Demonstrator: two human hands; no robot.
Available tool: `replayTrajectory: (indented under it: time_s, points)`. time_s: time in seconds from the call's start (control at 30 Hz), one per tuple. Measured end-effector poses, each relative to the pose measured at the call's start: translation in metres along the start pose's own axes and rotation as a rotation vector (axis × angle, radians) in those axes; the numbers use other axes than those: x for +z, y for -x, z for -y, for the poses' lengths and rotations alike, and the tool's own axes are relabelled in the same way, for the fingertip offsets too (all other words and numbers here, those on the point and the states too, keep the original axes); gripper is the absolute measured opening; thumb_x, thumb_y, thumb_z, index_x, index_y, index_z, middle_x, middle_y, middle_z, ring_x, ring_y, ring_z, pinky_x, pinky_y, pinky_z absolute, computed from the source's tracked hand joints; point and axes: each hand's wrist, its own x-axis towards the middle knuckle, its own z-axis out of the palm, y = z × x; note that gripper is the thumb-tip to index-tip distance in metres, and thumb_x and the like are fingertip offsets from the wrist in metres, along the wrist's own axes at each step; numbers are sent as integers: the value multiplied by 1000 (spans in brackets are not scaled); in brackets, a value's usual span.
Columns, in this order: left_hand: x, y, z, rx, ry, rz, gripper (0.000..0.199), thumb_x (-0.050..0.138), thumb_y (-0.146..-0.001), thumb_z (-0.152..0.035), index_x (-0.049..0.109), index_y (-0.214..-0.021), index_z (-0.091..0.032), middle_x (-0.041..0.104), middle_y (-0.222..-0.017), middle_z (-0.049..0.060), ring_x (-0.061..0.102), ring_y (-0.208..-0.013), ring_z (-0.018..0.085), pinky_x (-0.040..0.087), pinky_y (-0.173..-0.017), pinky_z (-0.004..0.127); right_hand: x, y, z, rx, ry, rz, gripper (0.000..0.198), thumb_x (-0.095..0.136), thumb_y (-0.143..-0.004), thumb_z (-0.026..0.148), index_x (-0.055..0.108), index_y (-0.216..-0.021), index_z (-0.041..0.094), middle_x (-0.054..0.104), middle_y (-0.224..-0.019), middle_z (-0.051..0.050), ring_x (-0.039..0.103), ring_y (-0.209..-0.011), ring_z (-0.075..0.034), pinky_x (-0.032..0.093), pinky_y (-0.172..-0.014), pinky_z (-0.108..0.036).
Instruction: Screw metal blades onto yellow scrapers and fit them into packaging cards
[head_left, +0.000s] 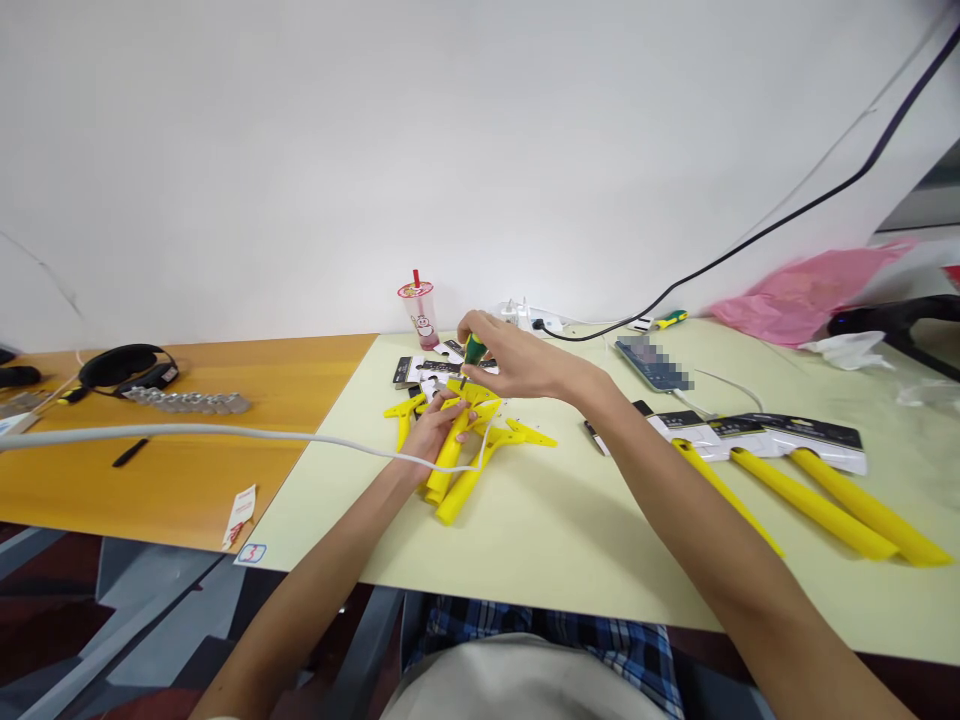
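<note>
My right hand [504, 355] is wrapped round the green handle of a screwdriver [474, 350], held upright with its tip down at a yellow part. Below it, my left hand [433, 430] grips a yellow plastic handle with a broad flared head [450, 455]. The exact contact of the screwdriver tip is too small to make out. Against the held piece lies another yellow handle [466, 490], its flared head pointing right. A further yellow piece [403, 418] sits just behind my left hand. Tiny dark bits are scattered on the table beside them.
Three yellow tubes [817, 505] and black-and-white packets [787, 438] lie to the right. Behind stand a cup with a red straw [420, 318], more packets [405, 372], a phone [652, 362] and another screwdriver [672, 319]. A white cable [300, 432] crosses the view in front of my left hand.
</note>
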Motion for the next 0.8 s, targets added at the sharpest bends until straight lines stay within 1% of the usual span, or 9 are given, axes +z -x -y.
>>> replayTrajectory:
  time_s: [0.1, 0.17, 0.23, 0.33, 0.43, 0.53, 0.63, 0.7, 0.8]
  points:
    - [0, 0, 0, -4, 1, -3, 49, 96, -71, -15, 57, -100, -22, 67, -95, 1, 70, -84, 16, 42, -48, 18, 0, 0, 1, -22, -60, 26, 22, 57, -102, 21, 49, -122, 25, 69, -126, -9, 65, -98, -23, 48, -82, -36]
    - [0, 0, 0, -3, -1, -3, 49, 96, -71, -14, 58, -101, -22, 67, -96, 1, 71, -84, 16, 42, -47, 18, 0, -2, 4, -21, -34, 21, 17, 58, -104, 24, 51, -119, 26, 72, -118, -7, 66, -93, -22, 47, -81, -36]
    - [0, 0, 0, -1, -4, 1, 48, 95, -71, -14, 58, -101, -22, 68, -96, 2, 71, -84, 16, 43, -47, 18, 0, -2, 6, 15, 24, 3, 17, 61, -106, 33, 52, -119, 25, 74, -114, -7, 66, -88, -23, 46, -79, -36]
    - [0, 1, 0, 1, -6, 3, 48, 95, -72, -14, 59, -101, -22, 68, -95, 1, 71, -84, 16, 43, -47, 18, 0, -1, 6, 47, 32, -13, 27, 59, -107, 41, 49, -126, 24, 73, -124, -13, 68, -94, -26, 48, -80, -38]
    - [0, 0, 0, 1, -5, 1, 48, 96, -72, -14, 58, -101, -22, 67, -93, 0, 71, -83, 16, 43, -48, 18, 1, 1, 0, -21, -28, 2, 31, 59, -103, 29, 45, -130, 24, 66, -140, -16, 67, -109, -27, 51, -86, -39]
    - [-1, 0, 0, 1, -8, 3, 49, 96, -71, -15, 58, -100, -22, 68, -93, 0, 71, -84, 16, 42, -47, 18, 2, -1, 0, -58, -92, -4, 27, 56, -102, 19, 47, -127, 26, 68, -134, -11, 66, -105, -24, 51, -87, -37]
    - [0, -1, 2, 7, -9, -2, 50, 97, -71, -16, 59, -102, -22, 68, -95, 1, 71, -84, 15, 41, -47, 17, 2, -4, 5, -64, -31, -9, 19, 61, -103, 23, 52, -120, 25, 70, -119, -7, 64, -95, -23, 48, -83, -37]
    - [0, -2, 3, 8, -6, -8, 51, 98, -70, -16, 59, -103, -22, 68, -95, 1, 71, -84, 15, 40, -47, 17, 2, -4, 8, -39, 40, -5, 18, 65, -104, 29, 53, -117, 25, 70, -115, -7, 63, -92, -24, 47, -81, -38]
    - [2, -2, 4, 6, -6, -14, 52, 99, -69, -17, 58, -102, -22, 68, -94, 0, 71, -83, 15, 38, -47, 17, 1, -2, 7, -10, 34, 0, 23, 64, -104, 30, 51, -122, 26, 67, -127, -10, 64, -98, -25, 48, -81, -39]
